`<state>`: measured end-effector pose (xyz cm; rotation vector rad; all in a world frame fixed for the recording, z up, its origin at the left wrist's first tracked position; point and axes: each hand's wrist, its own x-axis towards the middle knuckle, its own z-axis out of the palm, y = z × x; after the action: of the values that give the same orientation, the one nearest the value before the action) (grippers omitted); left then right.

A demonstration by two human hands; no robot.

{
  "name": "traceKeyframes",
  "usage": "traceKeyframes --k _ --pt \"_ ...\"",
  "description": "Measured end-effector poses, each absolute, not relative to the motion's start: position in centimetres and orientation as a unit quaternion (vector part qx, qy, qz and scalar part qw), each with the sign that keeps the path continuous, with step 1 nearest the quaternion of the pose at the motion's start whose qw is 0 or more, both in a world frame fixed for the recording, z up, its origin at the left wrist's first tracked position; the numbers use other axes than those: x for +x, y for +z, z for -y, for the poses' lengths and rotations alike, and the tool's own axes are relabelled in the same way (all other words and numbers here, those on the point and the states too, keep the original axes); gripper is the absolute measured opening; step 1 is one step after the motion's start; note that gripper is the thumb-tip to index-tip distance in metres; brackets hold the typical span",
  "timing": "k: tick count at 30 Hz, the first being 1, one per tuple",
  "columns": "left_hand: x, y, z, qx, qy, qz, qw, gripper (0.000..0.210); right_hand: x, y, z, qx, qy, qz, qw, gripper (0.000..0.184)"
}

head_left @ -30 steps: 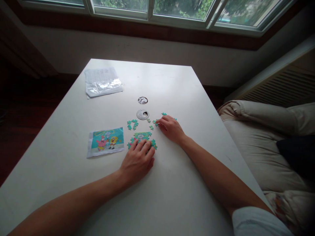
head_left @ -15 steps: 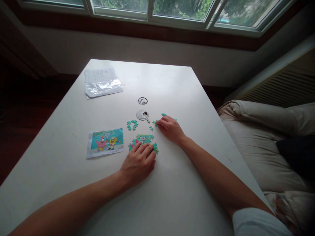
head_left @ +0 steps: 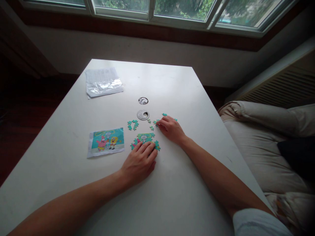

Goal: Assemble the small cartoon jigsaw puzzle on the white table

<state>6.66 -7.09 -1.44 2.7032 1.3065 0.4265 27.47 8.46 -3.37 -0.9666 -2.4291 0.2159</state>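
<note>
A partly joined jigsaw puzzle point(head_left: 145, 137), mostly teal with a cartoon figure, lies on the white table point(head_left: 187, 196). My left hand point(head_left: 141, 158) rests over its near part with the fingers laid out flat, hiding some of it. Further off and to the right, my right hand point(head_left: 169, 127) has its fingertips bent together on a small teal puzzle piece point(head_left: 155, 122), which they partly cover. Other loose pieces point(head_left: 152, 128) lie around these fingers, and a small joined group of pieces point(head_left: 133, 124) sits left of them.
Left of the puzzle lies a picture card point(head_left: 106, 143) with the cartoon scene. A clear plastic bag with paper point(head_left: 104, 82) is at the far left. Two round table inserts point(head_left: 143, 114) sit beyond the pieces. A beige sofa point(head_left: 258, 141) stands along the right side.
The joined puzzle has slid slightly away from me under my left hand. My right hand stays at the same loose pieces. The whole view has shifted a little.
</note>
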Motion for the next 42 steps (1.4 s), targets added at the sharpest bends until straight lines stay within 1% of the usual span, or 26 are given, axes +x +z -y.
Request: traceKeyframes --k 11,19,26,35,42 --pt "6.69 -1.60 6.98 0.898 0.133 -0.414 0.074 0.042 27.49 -3.69 -8.54 -0.359 0.082 0.895 0.253 0.017" --pt "6.64 -1.52 6.99 0.909 0.137 -0.387 0.066 0.039 27.49 -3.52 -8.49 -0.358 0.080 0.895 0.253 0.017" --pt "6.56 -1.08 7.03 0.931 0.144 -0.328 0.074 0.032 27.47 -3.57 -8.52 -0.360 0.081 0.894 0.254 0.017" --pt "6.78 -0.95 7.11 0.936 0.148 -0.312 0.067 0.033 27.94 -3.46 -8.97 -0.369 0.087 0.884 0.275 0.017" --pt "6.85 -0.99 7.35 0.958 0.164 -0.230 0.040 0.027 28.19 -3.60 -9.15 -0.378 0.092 0.875 0.288 0.017"
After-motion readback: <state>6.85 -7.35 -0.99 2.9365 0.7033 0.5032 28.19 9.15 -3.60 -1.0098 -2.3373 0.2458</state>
